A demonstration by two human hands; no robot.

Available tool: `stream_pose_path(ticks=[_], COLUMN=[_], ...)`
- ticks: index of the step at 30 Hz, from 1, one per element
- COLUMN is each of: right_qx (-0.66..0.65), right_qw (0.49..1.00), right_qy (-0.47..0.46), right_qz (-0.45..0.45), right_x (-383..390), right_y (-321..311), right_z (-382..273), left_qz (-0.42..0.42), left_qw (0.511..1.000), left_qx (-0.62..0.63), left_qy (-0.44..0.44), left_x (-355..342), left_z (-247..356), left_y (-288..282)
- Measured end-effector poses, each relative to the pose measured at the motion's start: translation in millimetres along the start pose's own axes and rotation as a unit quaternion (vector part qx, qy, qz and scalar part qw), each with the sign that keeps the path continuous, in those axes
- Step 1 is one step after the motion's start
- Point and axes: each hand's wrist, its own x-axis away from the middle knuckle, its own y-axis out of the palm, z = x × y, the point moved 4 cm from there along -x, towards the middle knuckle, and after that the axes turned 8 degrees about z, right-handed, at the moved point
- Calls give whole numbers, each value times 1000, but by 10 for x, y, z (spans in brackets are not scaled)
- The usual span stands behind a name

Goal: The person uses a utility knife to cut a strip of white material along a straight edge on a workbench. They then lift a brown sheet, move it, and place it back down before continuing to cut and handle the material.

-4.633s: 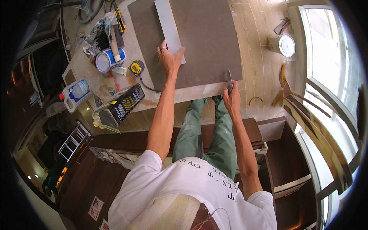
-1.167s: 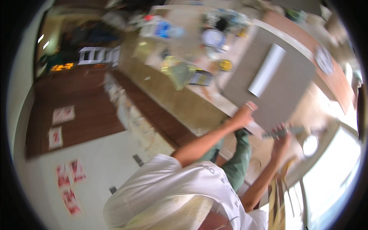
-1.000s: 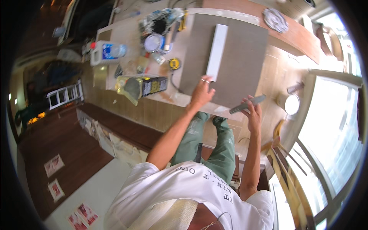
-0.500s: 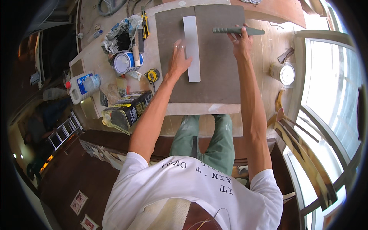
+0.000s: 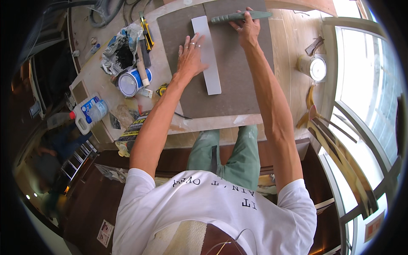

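Note:
A long white strip (image 5: 212, 78) lies lengthwise on a dark brown-grey sheet (image 5: 238, 89) on the worktable. My left hand (image 5: 189, 58) is flat with its fingers spread, at the strip's left edge; the fingertips reach onto the strip or just over it. Beyond that, past the strip's far right side, my right hand (image 5: 249, 33) grips a grey-green tool (image 5: 262, 15) with a ribbed grip end and a long tapering end. The tool is held crosswise, ribbed end toward the strip. Its exact kind does not show.
Left of the sheet stand a blue-and-white can (image 5: 128, 83), a black-lined crumpled bag (image 5: 123, 53), a yellow cutter knife (image 5: 146, 34) and a tape measure (image 5: 161, 89). A white jug (image 5: 87, 114) is farther left. Another can (image 5: 312, 67) stands at right. A blurred person (image 5: 49, 165) is at far left.
My view has shifted, so the table sits farther left. My left hand's fingers have spread out flat beside the strip. My right hand has brought the tool closer to the strip's far end.

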Motion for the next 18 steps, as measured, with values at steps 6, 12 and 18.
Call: stream_pose_path(ticks=[6,12,18], right_qx=[-22,-14,12], right_qw=[999,1000,1000], right_qy=[35,26,18], right_qz=[-3,-12,16], right_x=[11,-61,133], right_y=[49,63,28], right_z=[81,124,-120], left_qz=[-4,-9,1], left_qw=[1000,1000,1000], left_qx=[-5,-11,-17], left_qy=[3,0,22], left_x=[-17,-42,-48], left_z=[5,13,47], left_y=[8,8,-11])
